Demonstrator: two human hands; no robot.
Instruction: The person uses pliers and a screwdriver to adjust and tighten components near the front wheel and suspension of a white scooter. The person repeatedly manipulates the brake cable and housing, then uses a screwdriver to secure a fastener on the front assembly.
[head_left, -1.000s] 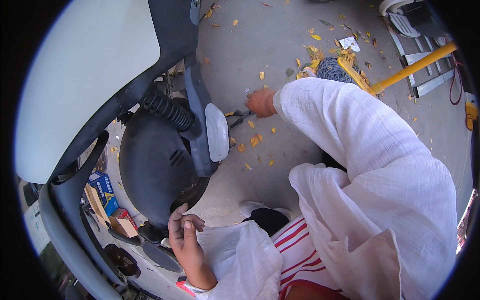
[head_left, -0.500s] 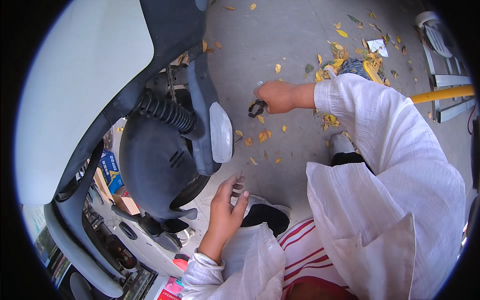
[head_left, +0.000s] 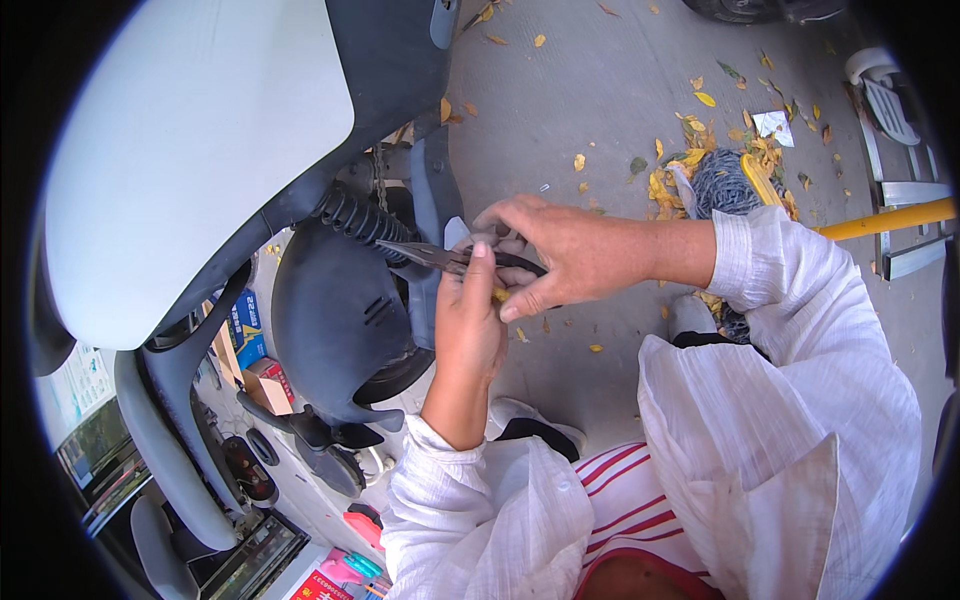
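My left hand [head_left: 470, 315] and my right hand [head_left: 565, 255] meet in front of a scooter, both closed round pliers [head_left: 425, 255] with long pointed jaws and black-and-yellow handles. The left thumb lies over the pivot; the right fingers wrap the handles, partly hidden. The jaws point left, in front of the scooter's black coil shock [head_left: 357, 225] and curved dark wheel fender [head_left: 320, 325]. The scooter's large white panel [head_left: 190, 150] fills the upper left.
Fallen leaves [head_left: 704, 99] lie on the concrete around a grey mop head [head_left: 733, 180] with a yellow handle [head_left: 880, 220]. A metal frame [head_left: 910, 195] is at the far right. Blue and red boxes [head_left: 247, 335] sit left, behind the scooter; a dark wheel [head_left: 740, 8] shows at the top.
My right hand has brought the pliers from near the ground toward my body. My left hand, open earlier, has moved up and closed on them.
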